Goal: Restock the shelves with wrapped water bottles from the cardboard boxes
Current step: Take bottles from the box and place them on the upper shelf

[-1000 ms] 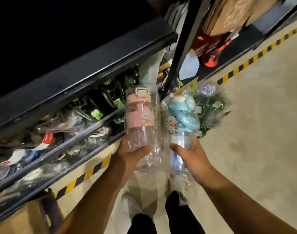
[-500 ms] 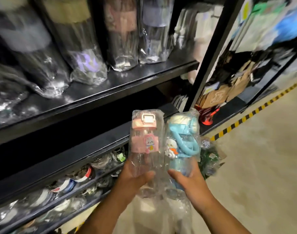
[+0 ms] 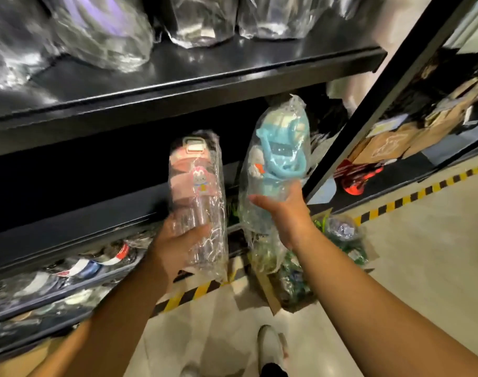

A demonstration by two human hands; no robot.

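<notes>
Two wrapped bottles are up in the air, one per hand, right in front of the dark gap in the racking. The pink bottle stands nearly upright in its clear film, cartoon sticker facing the camera, and the left hand grips its clear lower body, thumb laid across the front. Just beside it, the blue bottle leans a little, its loose wrap poking up toward the underside of the upper shelf; the right hand clasps it from below and behind, thumb pointing left across the film. The two bottles sit close but apart. Behind them runs the middle shelf, neither bottle resting on it. On the upper shelf stand more wrapped bottles, blurred and shiny. Lower down, on the left, more wrapped stock lies packed on a bottom level. A black post slants past on the right. Under the right forearm, an open cardboard box of wrapped goods sits on the pale floor, over the yellow-and-black tape, and one light shoe shows at the bottom.
</notes>
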